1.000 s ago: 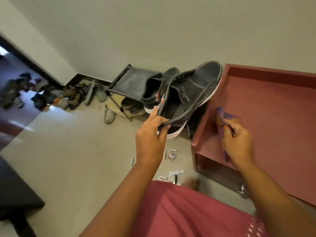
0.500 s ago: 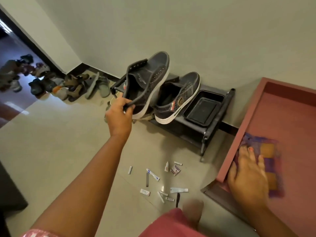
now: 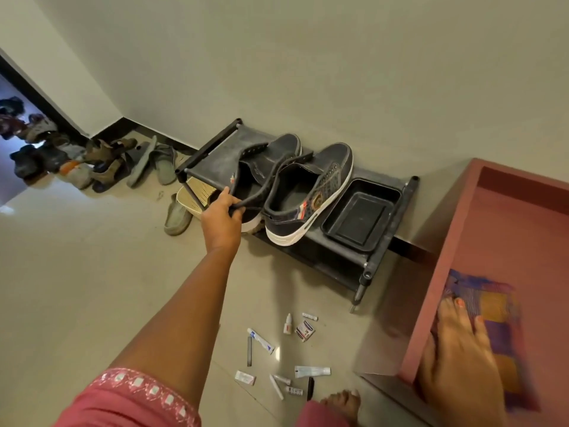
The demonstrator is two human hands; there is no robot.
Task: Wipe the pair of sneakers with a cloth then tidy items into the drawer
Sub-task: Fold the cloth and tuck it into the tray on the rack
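Our left hand [image 3: 222,221] pinched the heel of one sneaker [image 3: 264,174] on the rack [image 3: 381,251] at centre frame, beside its mate [image 3: 308,192]. Our right hand [image 3: 458,362] lay spread on the cloth [image 3: 492,306] in the drawer [image 3: 437,288], lower right. Wiping looked finished; the small items [image 3: 277,362] on the floor were left to tidy.

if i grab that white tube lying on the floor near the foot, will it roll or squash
The white tube lies flat on the tile with a flattened body, so it probably won't roll far. It looks like a soft squeeze tube, likely light and apt to dent under a firm pinch. The glossy floor may let it slide when nudged.
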